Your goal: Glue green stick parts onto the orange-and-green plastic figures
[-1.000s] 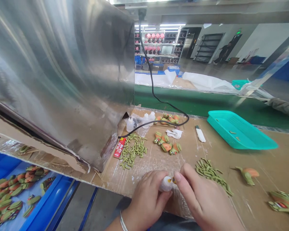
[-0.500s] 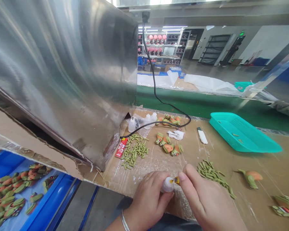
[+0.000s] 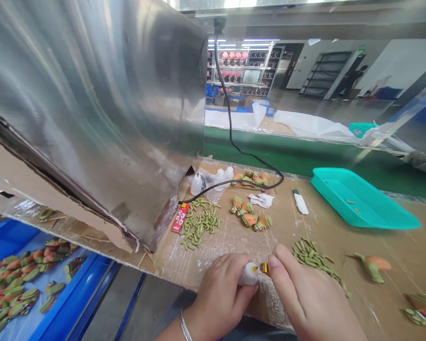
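My left hand (image 3: 220, 293) grips a small white glue bottle (image 3: 249, 273) at the near edge of the cardboard-covered table (image 3: 394, 246). My right hand (image 3: 305, 298) pinches the bottle's yellow nozzle cap (image 3: 263, 268) between thumb and finger. A silver bangle sits on my left wrist. Just right of my hands lies a pile of small green stick-shaped pieces (image 3: 314, 258). Farther back lie a second green pile (image 3: 198, 222) and a cluster of orange-and-green toy figures (image 3: 250, 214).
A large steel hood (image 3: 92, 104) fills the left. A black cable (image 3: 234, 142) runs down to the table. A teal tray (image 3: 362, 199) stands at the right, spare glue bottles (image 3: 213, 180) at the back, and a blue bin of figures (image 3: 17, 279) below left.
The view has shifted slightly; both hands sit a little lower and to the right in the picture. They keep their hold on the bottle and its cap.
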Available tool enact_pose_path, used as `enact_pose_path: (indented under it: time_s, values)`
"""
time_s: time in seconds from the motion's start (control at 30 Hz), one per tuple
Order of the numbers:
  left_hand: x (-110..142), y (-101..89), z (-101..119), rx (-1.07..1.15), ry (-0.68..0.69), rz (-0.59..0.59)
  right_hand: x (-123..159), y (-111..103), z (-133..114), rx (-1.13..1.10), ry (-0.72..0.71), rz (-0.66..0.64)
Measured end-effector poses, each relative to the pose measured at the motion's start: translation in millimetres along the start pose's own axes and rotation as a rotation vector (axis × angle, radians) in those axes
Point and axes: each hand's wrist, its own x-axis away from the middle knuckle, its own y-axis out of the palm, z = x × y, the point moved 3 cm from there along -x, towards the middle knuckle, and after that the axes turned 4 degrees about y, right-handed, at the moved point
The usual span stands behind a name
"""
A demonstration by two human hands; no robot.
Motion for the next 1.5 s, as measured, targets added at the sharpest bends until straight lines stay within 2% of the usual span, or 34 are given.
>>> enact_pose_path:
  time_s: [0.37, 0.6, 0.8, 1.0, 1.5]
  values:
    - [0.2, -0.5, -0.5, -0.002, 0.010, 0.004, -1.6, -1.7, -1.1, 0.011, -0.008, 0.004]
    - [0.2, -1.5, 1.2, -0.005, 0.013, 0.010, 1.0, 1.5, 1.0, 0.026, 0.001, -0.045]
    - [-0.1, -1.7, 1.2, -0.001, 0.020, 0.005, -1.0, -2.3, -2.4, 0.016, -0.011, 0.015]
    - [0.6, -2.3, 1.1, -0.010, 0.006, 0.004, -1.3, -2.2, -1.8, 0.014, -0.012, -0.016]
    - [0.6, -2.1, 1.2, -0.004, 0.016, 0.019, -2.4, -2.7, -2.6, 0.041, -0.024, 0.014]
